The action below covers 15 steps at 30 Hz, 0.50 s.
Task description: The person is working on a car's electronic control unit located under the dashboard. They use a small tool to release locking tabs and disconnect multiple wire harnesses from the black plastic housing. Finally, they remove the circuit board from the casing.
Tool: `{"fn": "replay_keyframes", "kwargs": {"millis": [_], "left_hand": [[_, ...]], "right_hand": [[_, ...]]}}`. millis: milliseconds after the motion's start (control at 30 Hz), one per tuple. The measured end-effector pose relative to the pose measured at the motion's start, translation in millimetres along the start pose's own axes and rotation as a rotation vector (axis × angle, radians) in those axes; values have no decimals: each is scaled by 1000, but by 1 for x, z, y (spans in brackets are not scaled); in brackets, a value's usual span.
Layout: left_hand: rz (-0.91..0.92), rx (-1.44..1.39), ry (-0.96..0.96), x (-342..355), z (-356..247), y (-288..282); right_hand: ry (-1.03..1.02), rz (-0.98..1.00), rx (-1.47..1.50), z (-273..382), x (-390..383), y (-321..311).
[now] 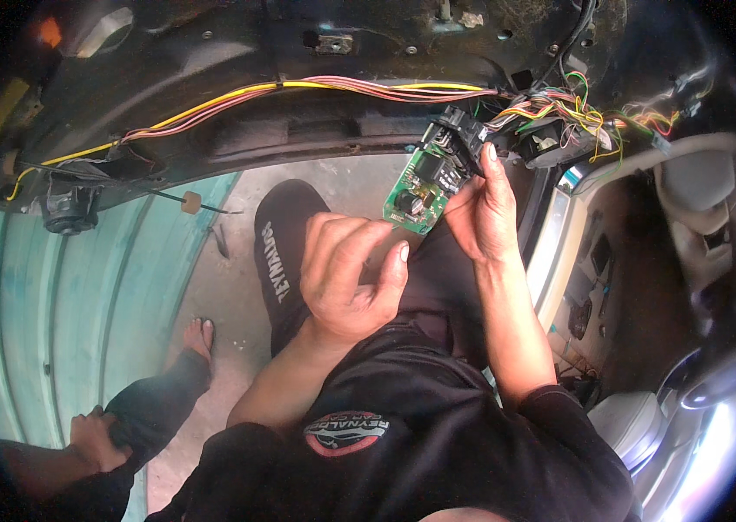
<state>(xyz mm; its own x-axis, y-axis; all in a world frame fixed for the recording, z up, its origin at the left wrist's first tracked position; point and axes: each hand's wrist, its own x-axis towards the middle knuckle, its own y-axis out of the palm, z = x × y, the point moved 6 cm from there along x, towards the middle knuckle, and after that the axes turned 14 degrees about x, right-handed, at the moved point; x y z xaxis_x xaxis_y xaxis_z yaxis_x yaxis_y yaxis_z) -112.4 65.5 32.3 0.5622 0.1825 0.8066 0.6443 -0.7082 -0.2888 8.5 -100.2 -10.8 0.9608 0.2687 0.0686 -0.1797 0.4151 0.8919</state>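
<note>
A green circuit board (416, 193) with a black connector block (464, 135) at its upper end is held tilted below the dark metal panel. My right hand (491, 213) grips it from the right, its thumb up along the black block and its other fingers mostly hidden behind. At the board's lower left corner is my left hand (346, 274), fingers bent and thumb apart from them. Its index fingertip is close to the board's edge; whether it touches is unclear. Just behind the black block lies a bundle of colored wires (559, 113).
Yellow and pink wires (298, 84) run along the dark panel (237, 52). A black part (70, 209) hangs at its left end. Green corrugated sheeting (63, 304) stands at left, beside another person's leg (163, 400) and hand (97, 439). On the right, a vehicle opening shows a seat (633, 426).
</note>
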Motion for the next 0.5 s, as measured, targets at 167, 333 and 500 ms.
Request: {"fn": "replay_keyframes", "kwargs": {"millis": [167,333,500], "left_hand": [[-38,8,10,-1,-2,2],[-27,-83,-123,-2,2,4],[61,-158,-23,-4,8,10]], "right_hand": [[31,40,73,-7,5,-11],[54,187,110,-6,-1,-7],[118,125,-92,0,-9,-5]]}}
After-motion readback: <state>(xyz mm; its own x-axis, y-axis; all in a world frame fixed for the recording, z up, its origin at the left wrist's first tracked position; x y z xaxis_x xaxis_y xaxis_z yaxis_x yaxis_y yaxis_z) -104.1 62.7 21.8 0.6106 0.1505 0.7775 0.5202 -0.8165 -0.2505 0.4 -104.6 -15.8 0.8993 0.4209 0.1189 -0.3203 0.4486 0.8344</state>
